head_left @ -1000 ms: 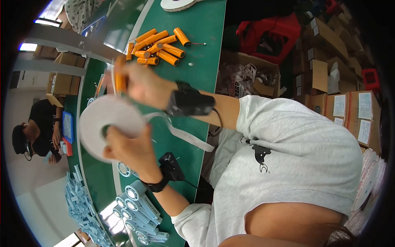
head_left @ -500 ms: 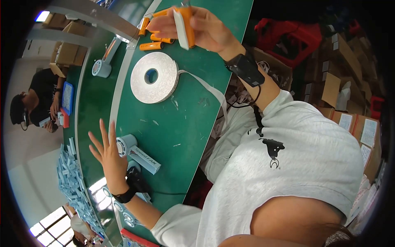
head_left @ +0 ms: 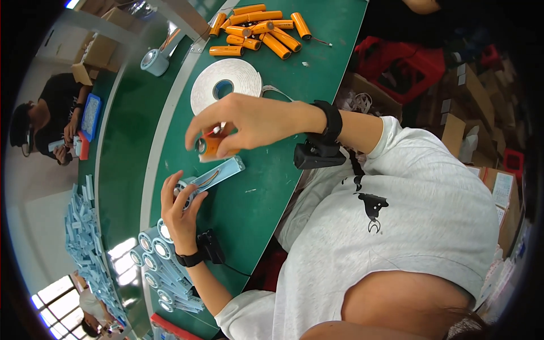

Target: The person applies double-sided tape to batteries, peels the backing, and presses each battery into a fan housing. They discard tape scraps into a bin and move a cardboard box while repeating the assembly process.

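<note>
My right hand [head_left: 249,122] grips an orange battery [head_left: 209,148], a little red and white lead showing between my fingers. I'm holding it just above the open handle of a pale blue fan housing [head_left: 226,173], where thin wires [head_left: 211,179] lie. The fingers of my left hand [head_left: 180,222] are bent round the housing's round head, steadying it over the green counter [head_left: 255,218].

A roll of white tape [head_left: 204,85] lies right behind my right hand, which hides its near edge; a loose strip trails behind my wrist. Past the roll there's a heap of orange batteries [head_left: 276,46], with one trailing its lead off to the side.

Close below my left hand, pale blue fans [head_left: 170,272] crowd together, and a black device [head_left: 212,247] sits at that wrist, its cable crossing the counter. Beyond the metal rail [head_left: 164,124] stands another fan [head_left: 154,62]; farther off, a co-worker sits near a blue tray [head_left: 90,116].
</note>
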The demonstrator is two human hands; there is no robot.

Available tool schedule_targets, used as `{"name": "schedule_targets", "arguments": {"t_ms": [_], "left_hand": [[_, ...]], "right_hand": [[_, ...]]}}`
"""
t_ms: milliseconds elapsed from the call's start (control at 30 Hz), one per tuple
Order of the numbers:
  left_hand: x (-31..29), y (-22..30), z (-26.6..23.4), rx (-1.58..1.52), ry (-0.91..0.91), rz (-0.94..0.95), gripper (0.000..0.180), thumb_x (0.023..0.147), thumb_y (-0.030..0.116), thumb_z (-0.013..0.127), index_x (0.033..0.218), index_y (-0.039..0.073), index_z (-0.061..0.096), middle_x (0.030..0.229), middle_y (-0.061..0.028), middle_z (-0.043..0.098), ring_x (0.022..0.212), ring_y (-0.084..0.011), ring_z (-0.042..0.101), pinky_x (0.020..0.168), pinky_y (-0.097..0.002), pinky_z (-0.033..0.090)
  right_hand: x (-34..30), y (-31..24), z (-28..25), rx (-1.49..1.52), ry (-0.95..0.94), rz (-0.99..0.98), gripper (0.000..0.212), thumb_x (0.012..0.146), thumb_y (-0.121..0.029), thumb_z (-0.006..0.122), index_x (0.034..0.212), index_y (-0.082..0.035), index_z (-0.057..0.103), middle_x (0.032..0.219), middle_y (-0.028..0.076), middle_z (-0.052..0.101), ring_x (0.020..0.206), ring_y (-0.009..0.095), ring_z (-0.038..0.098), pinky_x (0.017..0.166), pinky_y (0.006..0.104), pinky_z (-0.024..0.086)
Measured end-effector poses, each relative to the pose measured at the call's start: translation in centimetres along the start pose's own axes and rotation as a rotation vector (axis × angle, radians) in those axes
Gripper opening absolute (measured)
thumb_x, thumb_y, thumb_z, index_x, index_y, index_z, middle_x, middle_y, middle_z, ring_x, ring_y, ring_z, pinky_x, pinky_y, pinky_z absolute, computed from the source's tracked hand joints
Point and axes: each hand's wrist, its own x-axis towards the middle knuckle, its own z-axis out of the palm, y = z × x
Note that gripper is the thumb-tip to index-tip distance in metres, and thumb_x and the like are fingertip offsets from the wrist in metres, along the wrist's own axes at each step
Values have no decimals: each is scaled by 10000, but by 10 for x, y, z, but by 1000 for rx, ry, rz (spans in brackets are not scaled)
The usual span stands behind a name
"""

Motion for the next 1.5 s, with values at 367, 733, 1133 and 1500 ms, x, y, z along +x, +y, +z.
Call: {"name": "schedule_targets", "arguments": {"t_ms": [367,733,1133,1500], "left_hand": [[3,38,9,258,-74,31,124,751,29,582,870,28,547,1135,-65,494,1111,-301,414,912,-394,299],[1,30,16,-251,104,-104,184,758,-32,541,932,-14,484,990,-113,541,1048,-278,460,889,-358,296],[1,26,23,-213,164,-87,310,795,-13,513,1101,14,476,1090,-130,512,1054,-286,459,872,-340,346],[3,29,13,-412,75,-237,369,758,28,566,1117,24,482,1153,-113,466,1043,-245,448,833,-313,373]], "right_hand": [[-11,1,20,-151,-103,-122,159,692,3,606,830,-16,529,748,64,501,658,187,527,585,292,449],[-10,8,22,-461,-265,-289,118,741,-18,540,814,-37,449,738,81,437,672,262,536,555,331,427],[39,2,34,-661,-638,-175,110,775,-123,528,828,-32,560,728,127,602,691,316,600,554,398,456],[17,40,35,-118,-390,-38,225,749,-124,579,946,-19,555,836,166,606,757,318,598,610,363,471]]}}
